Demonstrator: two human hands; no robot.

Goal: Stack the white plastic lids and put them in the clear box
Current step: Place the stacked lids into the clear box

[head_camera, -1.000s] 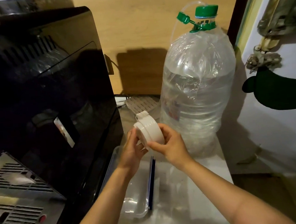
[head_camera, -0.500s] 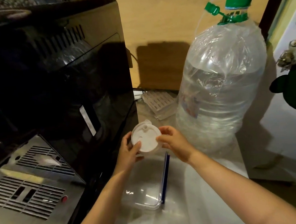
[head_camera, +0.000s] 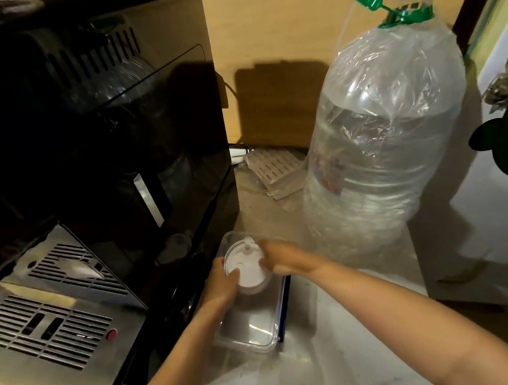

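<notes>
A stack of round white plastic lids (head_camera: 247,267) lies flat, top face up, inside the far end of the clear box (head_camera: 254,341). My left hand (head_camera: 221,284) grips the stack's left edge. On the stack's right edge my right hand (head_camera: 279,256) holds it with the fingers curled. The clear box is a rectangular container on the pale counter, beside the black machine. A dark blue strip (head_camera: 283,304) runs along the box's right side.
A black coffee machine (head_camera: 93,145) with a metal drip grille (head_camera: 50,311) fills the left. A large clear water bottle (head_camera: 387,136) with a green cap stands at the right rear. A slatted white piece (head_camera: 275,168) lies behind the box. A white cabinet (head_camera: 495,200) is at the right.
Both hands have lowered the lid stack from upright in the air, turned it flat and brought it down into the clear box. The camera has tilted down and left.
</notes>
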